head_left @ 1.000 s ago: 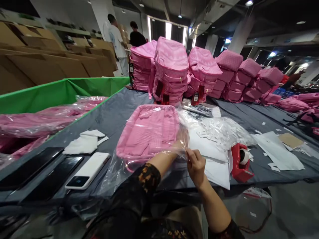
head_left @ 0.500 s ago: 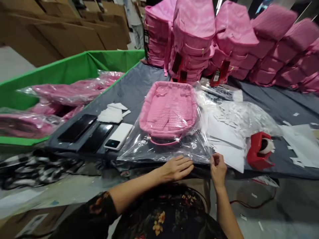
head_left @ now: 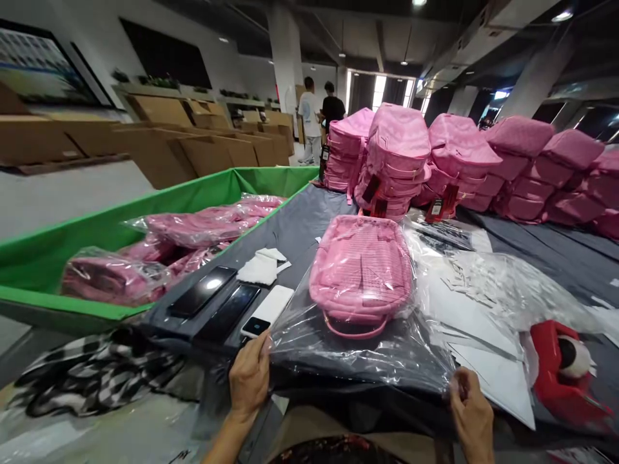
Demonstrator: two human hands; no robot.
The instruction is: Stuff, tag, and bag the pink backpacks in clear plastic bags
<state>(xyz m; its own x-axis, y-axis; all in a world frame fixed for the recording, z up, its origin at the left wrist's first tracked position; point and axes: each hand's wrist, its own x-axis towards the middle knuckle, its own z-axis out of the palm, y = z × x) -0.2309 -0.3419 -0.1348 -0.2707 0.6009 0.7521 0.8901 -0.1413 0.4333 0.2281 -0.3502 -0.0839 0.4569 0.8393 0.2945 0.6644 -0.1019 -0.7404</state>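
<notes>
A pink backpack (head_left: 360,267) lies inside a clear plastic bag (head_left: 348,354) on the dark-covered table, its top handle facing me. The bag's open-looking near edge is spread along the table's front. My left hand (head_left: 250,377) pinches the bag's near left corner, beside a white power bank (head_left: 267,312). At the near right corner my right hand (head_left: 470,406) is closed on the same plastic. White paper sheets (head_left: 498,374) lie just right of the bag.
Two dark phones (head_left: 203,292) and folded white cloth (head_left: 261,267) lie left. A red tape dispenser (head_left: 563,367) sits right. Stacked pink backpacks (head_left: 396,154) line the back. A green bin (head_left: 111,312) holds bagged pink packs. Two people (head_left: 309,119) stand far off.
My left hand has moved left from the bag's near middle and taken its left corner. My right hand keeps its corner. The camera view has tilted up.
</notes>
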